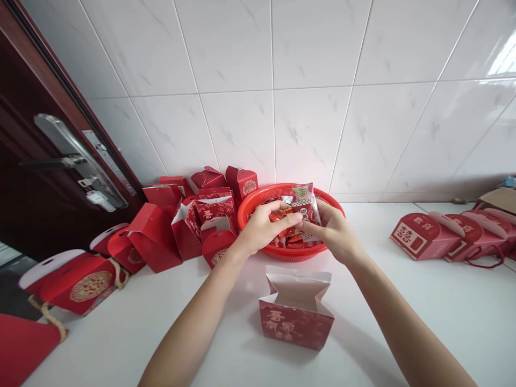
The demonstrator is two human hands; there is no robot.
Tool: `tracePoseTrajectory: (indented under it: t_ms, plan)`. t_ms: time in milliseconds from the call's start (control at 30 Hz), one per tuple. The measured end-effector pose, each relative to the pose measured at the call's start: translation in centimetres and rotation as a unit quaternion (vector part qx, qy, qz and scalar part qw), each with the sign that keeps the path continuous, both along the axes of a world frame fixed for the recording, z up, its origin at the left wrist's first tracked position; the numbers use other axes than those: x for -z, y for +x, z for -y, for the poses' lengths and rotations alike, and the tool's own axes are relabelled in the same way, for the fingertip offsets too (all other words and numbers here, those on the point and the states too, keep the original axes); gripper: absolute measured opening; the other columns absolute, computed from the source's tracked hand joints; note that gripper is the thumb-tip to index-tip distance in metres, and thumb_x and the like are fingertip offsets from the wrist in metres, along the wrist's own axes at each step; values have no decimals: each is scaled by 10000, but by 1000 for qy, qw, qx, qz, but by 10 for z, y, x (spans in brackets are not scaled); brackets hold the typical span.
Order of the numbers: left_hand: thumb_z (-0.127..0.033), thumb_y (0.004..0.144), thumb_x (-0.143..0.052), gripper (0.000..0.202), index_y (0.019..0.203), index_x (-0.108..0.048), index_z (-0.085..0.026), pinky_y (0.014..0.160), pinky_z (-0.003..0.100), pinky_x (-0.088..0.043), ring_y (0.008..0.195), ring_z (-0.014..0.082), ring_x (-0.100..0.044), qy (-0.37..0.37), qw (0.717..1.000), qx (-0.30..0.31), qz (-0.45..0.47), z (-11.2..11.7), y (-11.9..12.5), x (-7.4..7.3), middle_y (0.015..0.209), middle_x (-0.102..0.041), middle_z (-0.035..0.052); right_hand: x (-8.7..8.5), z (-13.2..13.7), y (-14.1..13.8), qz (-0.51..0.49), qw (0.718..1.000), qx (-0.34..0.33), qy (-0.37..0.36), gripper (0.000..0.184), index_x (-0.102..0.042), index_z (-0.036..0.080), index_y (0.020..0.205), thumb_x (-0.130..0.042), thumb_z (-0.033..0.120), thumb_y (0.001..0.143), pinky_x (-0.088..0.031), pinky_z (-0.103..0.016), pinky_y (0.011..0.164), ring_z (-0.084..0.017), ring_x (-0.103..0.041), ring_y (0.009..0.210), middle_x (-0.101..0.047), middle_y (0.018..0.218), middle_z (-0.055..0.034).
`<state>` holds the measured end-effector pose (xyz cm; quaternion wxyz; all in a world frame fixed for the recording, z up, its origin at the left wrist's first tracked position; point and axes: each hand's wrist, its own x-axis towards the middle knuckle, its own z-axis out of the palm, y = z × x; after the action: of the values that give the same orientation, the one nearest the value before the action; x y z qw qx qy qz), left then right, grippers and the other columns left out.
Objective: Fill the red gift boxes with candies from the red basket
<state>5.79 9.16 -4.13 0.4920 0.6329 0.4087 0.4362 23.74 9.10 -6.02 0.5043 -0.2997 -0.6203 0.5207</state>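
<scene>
Both my hands are over a red plastic basket (291, 257) that holds several wrapped candies. My left hand (260, 226) is closed on a red-and-orange candy packet (284, 231), thumb across the top. My right hand (336, 231) pinches a red-and-white candy packet (305, 201) with a round emblem, held upright. The fingertips of the two hands nearly meet, and parts of both packets are hidden behind them. In front of the basket, a dark red paper gift box (296, 326) stands with its top open and white inside showing.
Several red gift boxes (155, 236) crowd the left side against the tiled wall (237, 129). More red boxes (427, 235) with handles stand at the right. A dark door (28, 140) with a metal handle is at the left. Everything rests on a white surface (226, 344).
</scene>
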Motion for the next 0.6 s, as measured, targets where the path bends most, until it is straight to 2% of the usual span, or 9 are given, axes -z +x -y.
tracePoseTrajectory:
  t_ms: [100, 233, 467, 600]
  plan:
    - [-498, 758, -825, 438, 1042, -766, -171, 427, 205, -396, 528, 79, -518, 12, 1000, 5, 2, 2, 1, 0, 877, -732, 43, -1, 1, 0, 27, 1000, 7, 3, 339, -725, 220, 986, -869, 401, 739, -582, -325, 668, -211, -667, 798, -692, 857, -17]
    - [-505, 780, -809, 434, 1059, -786, -175, 428, 193, -384, 558, 86, -532, 21, 1000, 9, -2, 4, 1, -2, 879, -738, 45, -3, 3, 3, 44, 999, -3, 11, 358, -729, 226, 1045, -867, 371, 748, -586, -305, 618, -196, -645, 775, -678, 861, -14]
    - [-476, 801, -811, 390, 1042, -792, -170, 460, 202, -430, 570, 108, -575, 27, 1000, -1, 4, 12, -3, -10, 823, -737, 43, -16, 13, 12, 50, 996, -69, 17, 367, -725, 255, 1189, -767, 430, 869, -621, -378, 746, -215, -667, 841, -695, 917, -31]
    - [-421, 782, -842, 361, 1050, -807, -182, 463, 215, -437, 579, 133, -602, 31, 999, 35, -18, 24, -16, -21, 800, -744, 48, -28, 28, 14, 31, 996, -86, 17, 355, -741, 248, 1168, -793, 407, 854, -615, -401, 790, -248, -692, 927, -723, 1001, -56]
